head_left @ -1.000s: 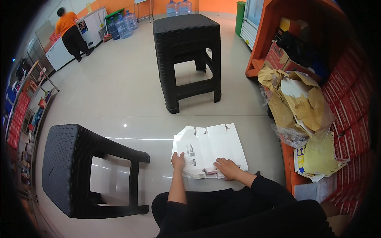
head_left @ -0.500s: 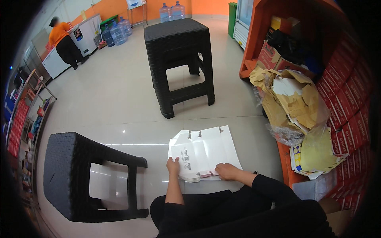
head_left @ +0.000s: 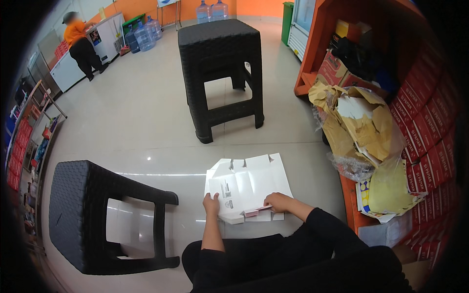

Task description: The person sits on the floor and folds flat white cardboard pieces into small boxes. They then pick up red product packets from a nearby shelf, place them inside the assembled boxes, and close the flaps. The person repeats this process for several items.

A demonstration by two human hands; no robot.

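A stack of flat white cardboard box blanks (head_left: 244, 183), with notched edges and small dark print, lies in front of my knees. My left hand (head_left: 211, 204) is closed on the left edge of the stack, thumb on top. At the near right side my right hand (head_left: 279, 200) pinches the near edge of the top blank, which is lifted and bent up a little. A pinkish-red underside shows along the small flaps (head_left: 251, 213) there. Some fingertips of the right hand are hidden behind the card.
A black woven-look stool (head_left: 220, 78) stands upright ahead; another stool (head_left: 73, 215) lies on its side at left. On the right are an orange shelf (head_left: 348, 195), crumpled brown paper (head_left: 366, 122) and stacked red boxes (head_left: 425, 132). A person (head_left: 80, 44) leans over a white chest freezer (head_left: 73, 73).
My right hand has risen slightly, lifting the near edge of the top blank and exposing the card beneath. The left hand stays on its edge. The far person has shifted at the freezer.
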